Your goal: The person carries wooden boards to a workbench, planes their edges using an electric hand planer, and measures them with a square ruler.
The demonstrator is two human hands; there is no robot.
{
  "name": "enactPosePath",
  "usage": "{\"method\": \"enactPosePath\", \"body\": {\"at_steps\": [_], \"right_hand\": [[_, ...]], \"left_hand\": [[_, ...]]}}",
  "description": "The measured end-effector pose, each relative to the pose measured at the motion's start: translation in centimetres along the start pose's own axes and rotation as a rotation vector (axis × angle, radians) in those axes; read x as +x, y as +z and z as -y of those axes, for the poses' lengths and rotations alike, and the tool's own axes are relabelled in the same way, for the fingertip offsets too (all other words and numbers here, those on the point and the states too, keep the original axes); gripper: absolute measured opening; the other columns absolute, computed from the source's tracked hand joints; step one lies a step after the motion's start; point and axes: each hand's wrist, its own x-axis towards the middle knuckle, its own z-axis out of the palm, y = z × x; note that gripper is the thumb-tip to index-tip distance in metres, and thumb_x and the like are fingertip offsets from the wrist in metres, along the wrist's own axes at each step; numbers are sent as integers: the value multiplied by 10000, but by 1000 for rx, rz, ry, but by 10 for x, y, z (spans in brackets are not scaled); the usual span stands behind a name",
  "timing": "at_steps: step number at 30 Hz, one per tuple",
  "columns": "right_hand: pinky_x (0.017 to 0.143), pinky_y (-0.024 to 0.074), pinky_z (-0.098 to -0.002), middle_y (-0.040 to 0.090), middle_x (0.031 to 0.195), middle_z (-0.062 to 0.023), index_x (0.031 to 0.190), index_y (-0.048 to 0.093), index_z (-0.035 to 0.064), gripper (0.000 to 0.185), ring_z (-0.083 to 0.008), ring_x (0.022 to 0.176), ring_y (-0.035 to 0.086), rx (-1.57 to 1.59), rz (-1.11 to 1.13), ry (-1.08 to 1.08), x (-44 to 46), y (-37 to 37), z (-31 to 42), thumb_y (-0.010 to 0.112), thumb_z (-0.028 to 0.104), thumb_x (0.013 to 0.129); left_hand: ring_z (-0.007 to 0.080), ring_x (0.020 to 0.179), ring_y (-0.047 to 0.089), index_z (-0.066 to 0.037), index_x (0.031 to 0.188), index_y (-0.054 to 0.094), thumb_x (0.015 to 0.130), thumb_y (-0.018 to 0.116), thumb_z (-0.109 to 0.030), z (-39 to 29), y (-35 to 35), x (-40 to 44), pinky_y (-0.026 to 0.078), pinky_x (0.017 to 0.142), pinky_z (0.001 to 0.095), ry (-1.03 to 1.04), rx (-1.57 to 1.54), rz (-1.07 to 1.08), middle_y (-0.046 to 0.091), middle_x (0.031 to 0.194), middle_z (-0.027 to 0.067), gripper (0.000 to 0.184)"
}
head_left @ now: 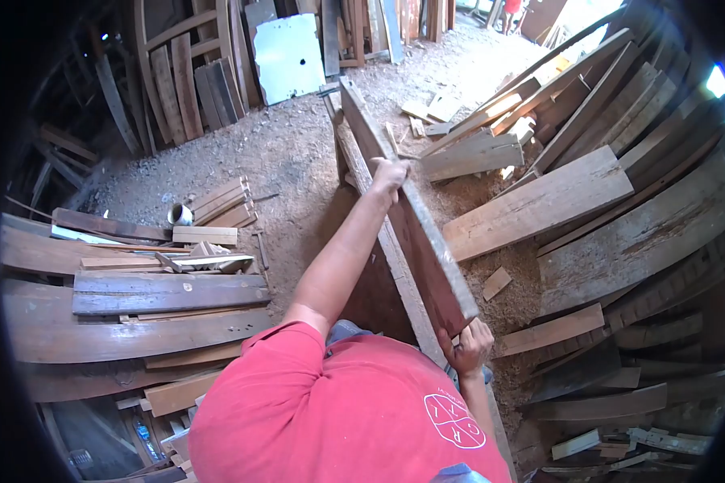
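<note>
A long wooden plank (437, 240) is tipped up on its side, its narrow edge facing up and its reddish-brown face turned down. My left hand (391, 177) is closed over the upper edge near the plank's middle. At the near end, my right hand (468, 349) grips the corner with fingers and thumb. Directly left of the plank runs a narrow wooden beam (401, 278), part of a stand or bench whose lower part is mostly hidden. Whether the plank rests on that beam, I cannot tell.
Stacked boards (169, 294) lie at left, with a cup (180, 215) and a hammer-like tool (263, 259) close by. Large planks (540, 201) lean at right. A white panel (286, 59) stands at the back. Another person (511, 12) appears far off.
</note>
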Motion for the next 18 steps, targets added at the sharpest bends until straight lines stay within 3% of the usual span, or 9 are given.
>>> {"method": "enactPosePath", "body": {"at_steps": [2, 3, 6, 8, 9, 12, 18], "right_hand": [[615, 494, -461, 589, 742, -122, 868, 683, 7, 365, -343, 671, 631, 60, -117, -29, 39, -1, 14, 785, 357, 882], [597, 495, -463, 603, 752, -133, 858, 678, 8, 348, -348, 665, 638, 114, -222, -52, 58, -4, 24, 778, 340, 890], [583, 505, -454, 623, 757, -143, 855, 682, 6, 338, -350, 662, 648, 199, -303, 46, 124, -18, 58, 770, 329, 897], [581, 510, -447, 614, 739, -142, 844, 672, -1, 346, -354, 645, 640, 252, -338, 58, 157, -27, 70, 779, 326, 885], [581, 510, -447, 614, 739, -142, 844, 672, -1, 346, -354, 645, 640, 255, -342, 63, 167, -31, 74, 779, 326, 885], [566, 473, -472, 539, 686, -155, 729, 574, 14, 379, -388, 596, 582, 253, -367, -56, 188, -30, 82, 771, 286, 904], [558, 454, -478, 526, 674, -149, 685, 523, 29, 424, -385, 590, 566, 279, -349, -57, 196, -33, 87, 775, 293, 902]], "left_hand": [[237, 1400, 499, 0, 1338, 613, 1050, 567, -553, -32, -25, -23, 358, 1201, 408, 31, -290, 377, 589, 1442, 187, 625], [257, 1485, 416, 7, 1518, 488, 1083, 528, -494, -40, -27, -34, 307, 1246, 407, 14, -411, 330, 434, 1626, 175, 665], [268, 1536, 372, -18, 1602, 413, 1090, 497, -523, -32, -34, -68, 256, 1276, 397, 198, -327, 284, 402, 1666, 171, 724], [271, 1587, 294, -19, 1662, 306, 1115, 432, -517, -47, -38, -117, 224, 1291, 374, 473, 132, 109, 333, 1712, 176, 751], [271, 1587, 294, -19, 1662, 306, 1115, 432, -517, -56, -38, -126, 224, 1291, 374, 473, 139, 111, 333, 1712, 176, 751], [237, 1064, 712, -17, 1503, 496, 1043, 440, -730, -77, -40, -142, 618, 880, 376, 100, -386, 378, 670, 1284, 156, 850], [171, 874, 698, -60, 1356, 624, 1051, 442, -718, -80, -45, -139, 602, 737, 338, 156, -403, 416, 700, 1063, 81, 748]]}}
